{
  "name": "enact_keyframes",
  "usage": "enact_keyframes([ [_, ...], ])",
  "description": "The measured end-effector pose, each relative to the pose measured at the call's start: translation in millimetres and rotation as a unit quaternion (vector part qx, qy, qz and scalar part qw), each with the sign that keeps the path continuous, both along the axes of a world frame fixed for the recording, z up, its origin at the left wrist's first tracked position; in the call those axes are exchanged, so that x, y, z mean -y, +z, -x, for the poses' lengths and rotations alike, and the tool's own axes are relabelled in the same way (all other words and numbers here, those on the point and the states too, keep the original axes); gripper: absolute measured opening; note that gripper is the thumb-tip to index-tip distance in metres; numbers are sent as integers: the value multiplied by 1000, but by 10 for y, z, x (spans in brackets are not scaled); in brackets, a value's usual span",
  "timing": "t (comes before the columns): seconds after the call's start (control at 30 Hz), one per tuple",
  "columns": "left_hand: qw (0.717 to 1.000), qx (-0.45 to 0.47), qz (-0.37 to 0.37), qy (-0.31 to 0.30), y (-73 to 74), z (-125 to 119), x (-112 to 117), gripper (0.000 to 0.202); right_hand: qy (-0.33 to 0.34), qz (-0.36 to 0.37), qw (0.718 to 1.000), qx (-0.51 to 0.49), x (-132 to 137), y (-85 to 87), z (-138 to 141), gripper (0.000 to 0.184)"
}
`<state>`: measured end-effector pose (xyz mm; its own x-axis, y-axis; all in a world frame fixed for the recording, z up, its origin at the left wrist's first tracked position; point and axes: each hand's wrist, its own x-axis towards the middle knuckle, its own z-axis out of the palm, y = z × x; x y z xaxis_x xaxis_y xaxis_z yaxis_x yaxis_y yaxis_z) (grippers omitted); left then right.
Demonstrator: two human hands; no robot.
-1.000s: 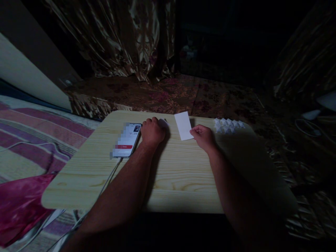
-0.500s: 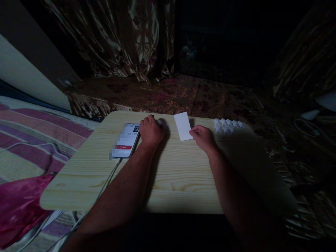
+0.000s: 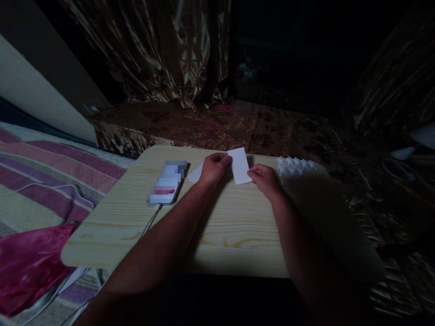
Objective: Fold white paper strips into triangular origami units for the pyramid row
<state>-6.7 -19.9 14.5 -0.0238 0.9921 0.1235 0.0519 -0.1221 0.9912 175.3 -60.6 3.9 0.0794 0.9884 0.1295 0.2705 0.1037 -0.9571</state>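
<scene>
A white rectangular sheet of paper point(image 3: 240, 166) is held tilted over the far middle of the table. My right hand point(image 3: 265, 179) pinches its lower right edge between thumb and fingers. At the upper left edge, my left hand point(image 3: 214, 169) has its fingers closed on the same sheet. Partly hidden behind my left hand, another piece of white paper point(image 3: 196, 173) lies on the table. To the right stand rows of several small folded white paper shapes point(image 3: 292, 167).
A phone point(image 3: 167, 188) with a lit screen, part blurred, lies left on the wooden table point(image 3: 234, 231), its white cable point(image 3: 148, 222) running toward me. A striped bed point(image 3: 84, 181) with a pink cloth point(image 3: 30, 262) is at the left; curtains point(image 3: 190, 54) hang behind.
My left hand has moved right, from beside the phone to the left edge of the sheet. White paper now shows on the table where it was. The right hand keeps its pinch.
</scene>
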Motion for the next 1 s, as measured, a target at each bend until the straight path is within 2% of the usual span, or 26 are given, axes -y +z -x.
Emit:
enact_keyframes([
  [0.1,1000,22,12,-17,13,-41,-42,25,22,15,1000,-16,18,52,19,19],
  [0.27,999,42,23,-1,34,-111,-126,22,58,68,996,10,-20,151,61,19],
  [0.37,997,75,23,-9,32,-161,-147,24,49,90,995,-17,-118,212,107,19],
  [0.43,995,95,24,-9,2,-189,-147,30,42,79,995,-41,-205,217,142,19],
  [0.67,995,98,2,-2,-151,-199,-178,42,-30,20,995,-97,-371,-14,161,19],
  [0.77,995,94,-31,1,-167,-187,-206,37,-26,2,995,-96,-376,-78,125,19],
  [1.0,992,120,-32,3,-199,-170,-240,36,-45,-20,996,-77,-448,-158,125,18],
])
